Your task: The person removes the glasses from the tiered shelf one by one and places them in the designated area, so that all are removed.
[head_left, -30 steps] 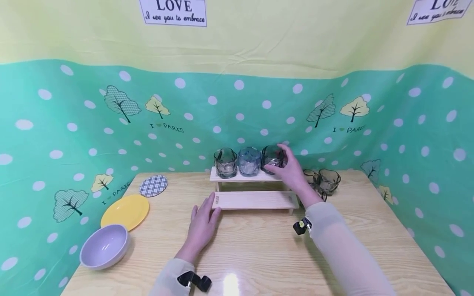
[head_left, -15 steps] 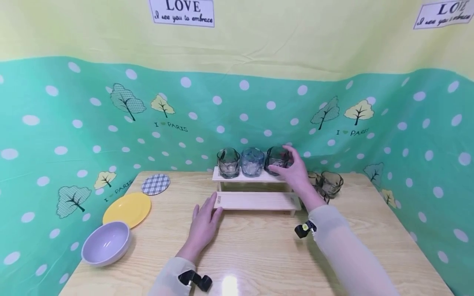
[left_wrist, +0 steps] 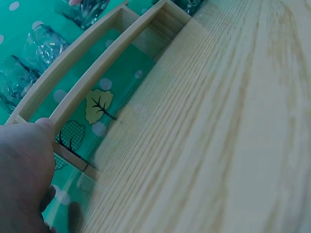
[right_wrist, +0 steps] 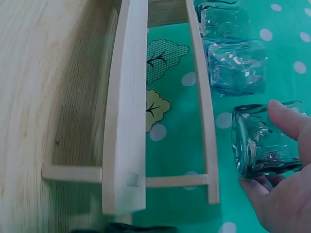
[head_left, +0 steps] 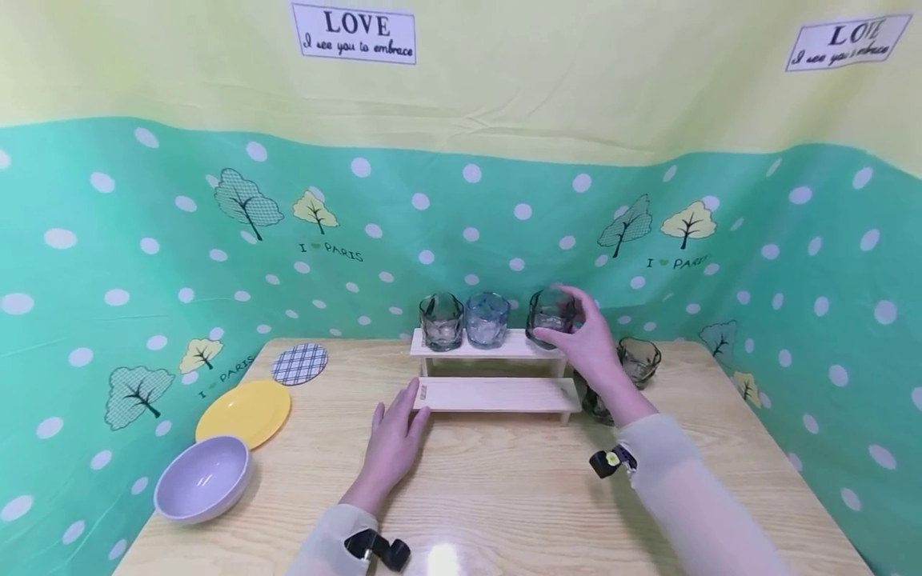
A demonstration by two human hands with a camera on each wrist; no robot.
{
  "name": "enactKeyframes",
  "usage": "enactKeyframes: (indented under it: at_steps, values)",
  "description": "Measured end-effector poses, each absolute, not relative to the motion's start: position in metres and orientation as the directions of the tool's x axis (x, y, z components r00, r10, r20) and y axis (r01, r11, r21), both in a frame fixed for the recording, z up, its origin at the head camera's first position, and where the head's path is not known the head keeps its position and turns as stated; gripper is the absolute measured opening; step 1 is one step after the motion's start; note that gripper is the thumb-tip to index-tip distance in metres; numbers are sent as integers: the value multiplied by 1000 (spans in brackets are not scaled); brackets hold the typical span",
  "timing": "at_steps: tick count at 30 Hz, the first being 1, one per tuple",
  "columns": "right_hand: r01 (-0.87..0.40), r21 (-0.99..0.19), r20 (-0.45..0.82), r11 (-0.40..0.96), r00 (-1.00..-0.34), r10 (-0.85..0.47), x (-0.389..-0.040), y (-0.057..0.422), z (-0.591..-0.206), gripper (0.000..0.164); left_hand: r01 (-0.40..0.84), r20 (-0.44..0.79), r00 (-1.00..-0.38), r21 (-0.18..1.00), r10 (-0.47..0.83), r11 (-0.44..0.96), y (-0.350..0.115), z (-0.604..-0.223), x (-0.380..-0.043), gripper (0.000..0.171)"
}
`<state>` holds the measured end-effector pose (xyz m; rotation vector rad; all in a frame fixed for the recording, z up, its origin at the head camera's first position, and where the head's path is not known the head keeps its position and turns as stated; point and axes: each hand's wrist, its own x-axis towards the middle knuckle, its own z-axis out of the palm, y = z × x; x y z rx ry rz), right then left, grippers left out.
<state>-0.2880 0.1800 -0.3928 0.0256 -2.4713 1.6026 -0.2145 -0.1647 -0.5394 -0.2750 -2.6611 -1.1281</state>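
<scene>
My right hand grips a dark grey drinking glass at the right end of the upper tier of a two-tier wooden rack. In the right wrist view, a small gap shows between that glass and the tier's edge, with the thumb on one side and fingers on the other. A blue glass and another grey glass stand side by side on the same tier, to the left. My left hand touches the left end of the lower tier, its fingers fairly straight.
More dark glasses stand on the table right of the rack, partly hidden by my right arm. A purple bowl, a yellow plate and a checked round mat lie at the left. A patterned curtain hangs behind.
My right hand has shifted the grey glass rightward, away from the blue glass, so the gap between them is wider. The left hand stays at the rack's end.
</scene>
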Motion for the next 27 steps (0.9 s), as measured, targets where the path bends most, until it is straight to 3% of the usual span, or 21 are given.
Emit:
enactKeyframes:
  at_steps: [27]
  values:
    - [-85, -868, 157, 490, -981, 109, -222, 254, -385, 112, 253, 275, -958, 668, 84, 700, -166, -539, -217, 64]
